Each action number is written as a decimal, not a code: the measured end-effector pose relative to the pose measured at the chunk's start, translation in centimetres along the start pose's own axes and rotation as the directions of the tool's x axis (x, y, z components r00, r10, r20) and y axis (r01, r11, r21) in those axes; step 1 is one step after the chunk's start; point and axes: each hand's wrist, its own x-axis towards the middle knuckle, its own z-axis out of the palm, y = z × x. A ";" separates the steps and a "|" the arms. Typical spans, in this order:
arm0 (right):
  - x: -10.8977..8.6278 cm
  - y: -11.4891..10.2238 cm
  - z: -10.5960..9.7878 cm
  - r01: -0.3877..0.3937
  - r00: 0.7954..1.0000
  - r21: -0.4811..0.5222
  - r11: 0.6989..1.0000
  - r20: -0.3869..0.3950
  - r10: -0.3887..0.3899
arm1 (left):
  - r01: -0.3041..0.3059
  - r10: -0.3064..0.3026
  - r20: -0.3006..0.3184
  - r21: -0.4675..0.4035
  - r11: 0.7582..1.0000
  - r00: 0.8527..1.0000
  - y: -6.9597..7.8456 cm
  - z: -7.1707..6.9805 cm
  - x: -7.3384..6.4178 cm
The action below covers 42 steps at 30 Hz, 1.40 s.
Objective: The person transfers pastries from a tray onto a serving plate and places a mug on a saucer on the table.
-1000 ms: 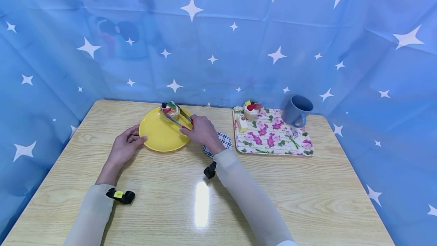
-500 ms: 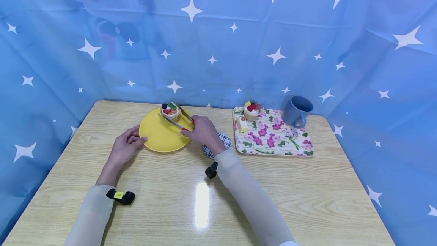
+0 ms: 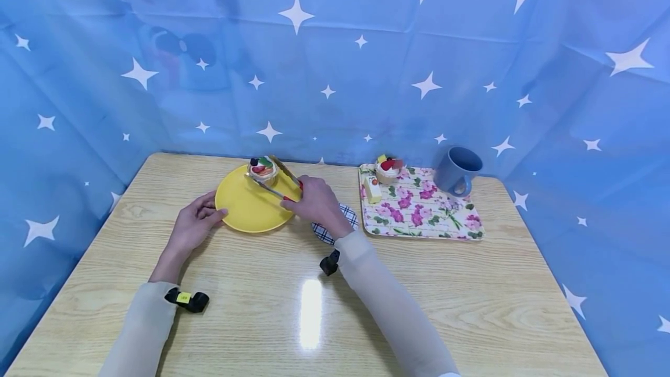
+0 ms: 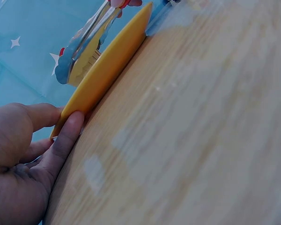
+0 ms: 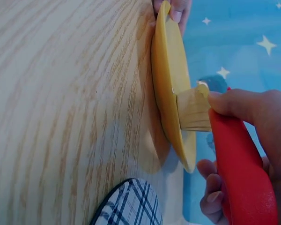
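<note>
A cupcake (image 3: 263,171) topped with fruit stands on the far part of a yellow plate (image 3: 251,211). My right hand (image 3: 318,201) holds red-handled tongs (image 3: 273,192), whose arms are spread to either side of the cupcake. In the right wrist view, the cupcake's pale base (image 5: 193,111) rests on the plate, and a red handle (image 5: 241,173) lies in my right hand. My left hand (image 3: 192,223) pinches the near-left rim of the plate; the left wrist view shows thumb and fingers on both sides of the plate's edge (image 4: 100,77).
Right of the plate, a checked round coaster (image 3: 320,233) lies partly under my right wrist. A flowered tray (image 3: 419,228) bears a second cupcake (image 3: 387,171), a small cake slice (image 3: 373,189) and a blue-grey mug (image 3: 454,172). A star-patterned curtain (image 3: 335,115) hangs behind the wooden table (image 3: 251,319).
The tongs have spread wider, their far arm now standing off from the cupcake. My right hand has shifted slightly right. The left hand keeps its place on the plate.
</note>
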 end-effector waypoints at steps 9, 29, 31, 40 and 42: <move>-0.6 0.6 -0.6 0.030 0.999 0.003 1.000 -0.017 -0.030 | 0.013 -0.013 -0.002 -0.002 1.000 1.000 -0.1 0.1 0.1; -2.4 1.5 -1.5 0.083 0.995 0.058 0.995 -0.059 -0.079 | 0.010 -0.010 0.004 -0.006 1.000 1.000 -0.1 0.1 -0.1; -2.6 1.6 -1.6 0.087 0.994 0.062 0.994 -0.065 -0.083 | 0.008 -0.008 0.008 -0.010 1.000 1.000 0.0 0.1 -0.2; -3.3 1.5 -1.9 0.100 0.993 0.055 0.993 -0.072 -0.096 | 0.012 -0.012 0.007 -0.010 1.000 1.000 0.1 0.1 -0.2; -3.5 1.4 -2.0 0.105 0.992 0.048 0.993 -0.078 -0.101 | 0.015 -0.015 0.005 -0.006 1.000 1.000 0.1 0.1 -0.2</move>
